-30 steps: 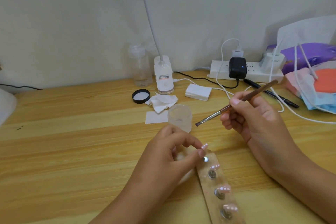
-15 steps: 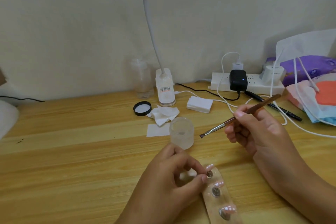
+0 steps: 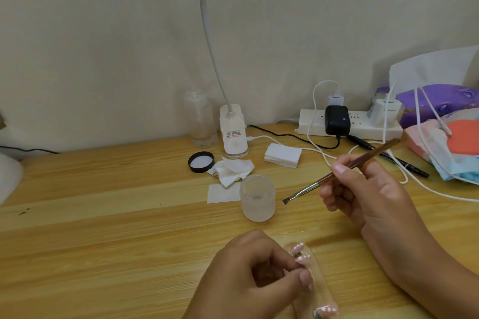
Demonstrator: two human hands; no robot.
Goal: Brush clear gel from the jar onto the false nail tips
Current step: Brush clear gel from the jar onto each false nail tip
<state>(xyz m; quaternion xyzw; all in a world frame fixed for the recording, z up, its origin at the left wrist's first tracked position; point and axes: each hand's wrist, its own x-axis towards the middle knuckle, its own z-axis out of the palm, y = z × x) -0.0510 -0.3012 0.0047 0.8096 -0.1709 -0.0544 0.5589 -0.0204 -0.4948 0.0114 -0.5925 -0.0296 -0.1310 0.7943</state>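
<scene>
While the right hand pinched the gel brush at 3 o'clock of the jar, the left hand pinched a false nail tip at 5 o'clock, and a clumsy dip could tip the jar.

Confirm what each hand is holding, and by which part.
Right hand: thin brown-handled brush, grip mid-handle behind the metal ferrule. Left hand: grip pinches the upper end of the clear plastic strip of pink false nail tips.
</scene>
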